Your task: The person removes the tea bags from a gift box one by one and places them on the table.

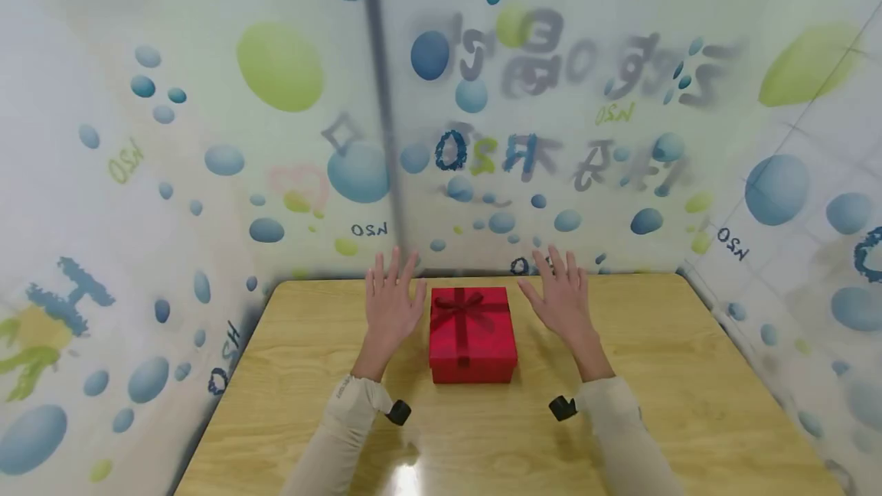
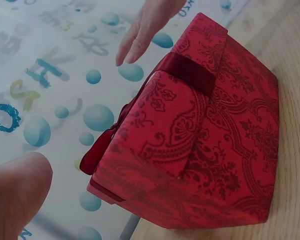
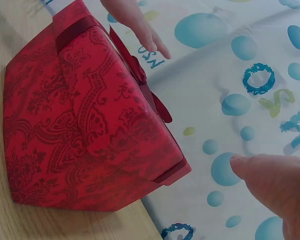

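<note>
A red gift box (image 1: pixel 472 335) with a dark red ribbon and bow (image 1: pixel 459 305) stands on the wooden table, lid on. Its patterned side fills much of the left wrist view, where the box (image 2: pixel 215 135) looks tilted by the camera angle. To its left, my left hand (image 1: pixel 391 305) is held with fingers spread, apart from the box. My right hand (image 1: pixel 563 301) mirrors it on the other side, fingers straight and spread, holding nothing. In the right wrist view my right thumb (image 3: pixel 270 175) shows beyond the box (image 3: pixel 90 120), with the left hand's fingers (image 3: pixel 145 37) behind it.
The pale wood table (image 1: pixel 303 373) ends at a hanging backdrop (image 1: pixel 482 213) printed with blue and green bubbles and lettering. Similar sheets rise at the left and right sides. A small black wrist device (image 1: pixel 398 412) sits at the left sleeve, another (image 1: pixel 563 408) at the right.
</note>
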The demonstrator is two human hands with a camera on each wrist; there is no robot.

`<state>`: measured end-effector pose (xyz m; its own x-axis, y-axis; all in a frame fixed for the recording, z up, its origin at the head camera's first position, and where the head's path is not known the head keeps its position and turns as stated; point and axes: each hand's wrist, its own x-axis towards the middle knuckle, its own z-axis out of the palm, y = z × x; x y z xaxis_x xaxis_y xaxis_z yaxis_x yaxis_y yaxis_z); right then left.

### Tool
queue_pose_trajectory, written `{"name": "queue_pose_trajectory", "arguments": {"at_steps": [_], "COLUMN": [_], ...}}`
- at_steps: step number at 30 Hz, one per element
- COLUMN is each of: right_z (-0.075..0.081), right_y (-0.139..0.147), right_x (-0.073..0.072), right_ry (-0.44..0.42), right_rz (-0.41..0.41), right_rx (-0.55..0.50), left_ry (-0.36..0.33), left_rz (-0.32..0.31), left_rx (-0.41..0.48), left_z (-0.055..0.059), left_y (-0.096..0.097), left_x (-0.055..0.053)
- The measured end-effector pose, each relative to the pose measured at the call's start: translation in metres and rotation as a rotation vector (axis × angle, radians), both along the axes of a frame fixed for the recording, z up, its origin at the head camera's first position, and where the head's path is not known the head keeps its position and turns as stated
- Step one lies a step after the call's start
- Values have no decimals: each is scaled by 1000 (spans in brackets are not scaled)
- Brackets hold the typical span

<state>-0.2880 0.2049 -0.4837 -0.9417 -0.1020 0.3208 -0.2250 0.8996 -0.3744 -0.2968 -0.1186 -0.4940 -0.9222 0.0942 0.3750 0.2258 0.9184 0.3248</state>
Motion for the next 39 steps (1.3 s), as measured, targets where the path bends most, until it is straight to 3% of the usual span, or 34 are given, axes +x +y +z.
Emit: {"name": "queue_pose_trajectory", "arguments": {"at_steps": [7,21,26,32,36,39], "right_z": [-7,-24,-34,-49,-58,-62], "right_y": [-5,-11,-13,-19,-24,-26], "right_x": [-3,9,17,27,32,35], "right_ry": [-23,-20,22,-1,-24,-30], "right_rz": [6,-11,-15,-31,-46,-41], "right_rx": [14,-6,-14,-8,-5,-77], "left_ry": [21,114,76,24,18,-8], "left_rz": [8,-36,-45,-47,-86,-145], "left_rx": [16,149,179,274,365,462], "left_z": [-7,-29,-37,-53,-61,-65], "left_y": [-6,-2,3,10,12,15], "left_x": [0,20,29,41,49,57]}}
